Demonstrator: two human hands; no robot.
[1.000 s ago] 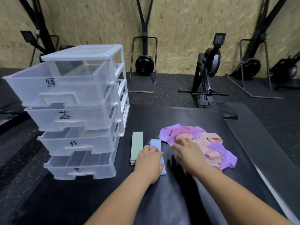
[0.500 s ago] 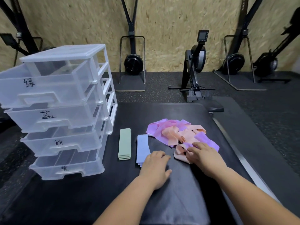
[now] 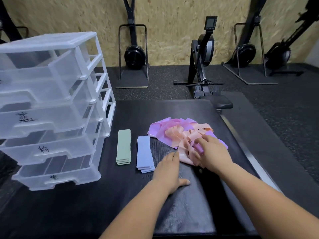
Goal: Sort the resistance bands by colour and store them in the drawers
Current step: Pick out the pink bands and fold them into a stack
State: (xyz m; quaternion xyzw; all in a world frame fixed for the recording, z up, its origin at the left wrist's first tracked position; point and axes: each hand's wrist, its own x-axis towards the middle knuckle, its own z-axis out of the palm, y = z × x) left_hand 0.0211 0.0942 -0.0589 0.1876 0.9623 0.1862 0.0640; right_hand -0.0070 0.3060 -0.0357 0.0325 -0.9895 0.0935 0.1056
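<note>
Unsorted bands at centre right of frame.
The tangled heap of peach and purple elastic bands [image 3: 177, 133] looks light, limp and snag-prone; lift 1 loop by a free edge. The left hand [image 3: 168, 171] lies flat and empty; the right hand [image 3: 213, 152] curls its fingers into the heap.

single head view, forward and down, close over mat [image 3: 172, 111]

Both forearms [image 3: 138, 209] are bare down to the left hand [image 3: 168, 171] and right hand [image 3: 214, 152].
</note>
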